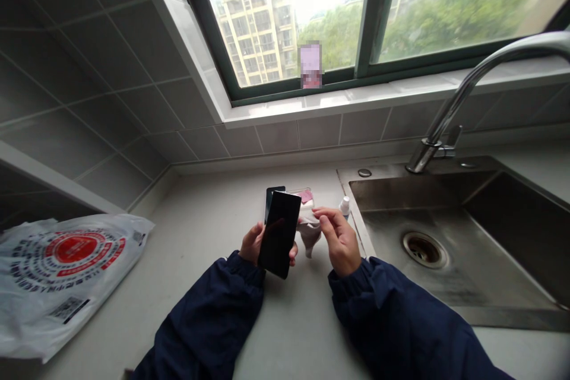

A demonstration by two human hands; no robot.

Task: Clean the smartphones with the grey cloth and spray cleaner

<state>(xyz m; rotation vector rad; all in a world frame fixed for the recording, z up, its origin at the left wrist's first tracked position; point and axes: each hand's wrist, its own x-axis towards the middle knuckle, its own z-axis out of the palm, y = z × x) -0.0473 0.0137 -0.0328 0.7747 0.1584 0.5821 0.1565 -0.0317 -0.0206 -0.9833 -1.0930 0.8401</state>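
Observation:
A black smartphone is in my left hand, tilted upright with its dark screen facing me; the fingers wrap round behind it and show at its right edge. To its right, a greyish cloth hangs down from the pinched fingers of my right hand. Partly hidden behind the phone lies a second dark, flat, phone-like device. Beside that is a clear box with something pink in it. A small white-capped bottle stands just beyond my right hand.
A steel sink with a chrome tap is on the right. On the left, a white plastic bag with red print lies on the pale counter. A tiled wall and a window are behind.

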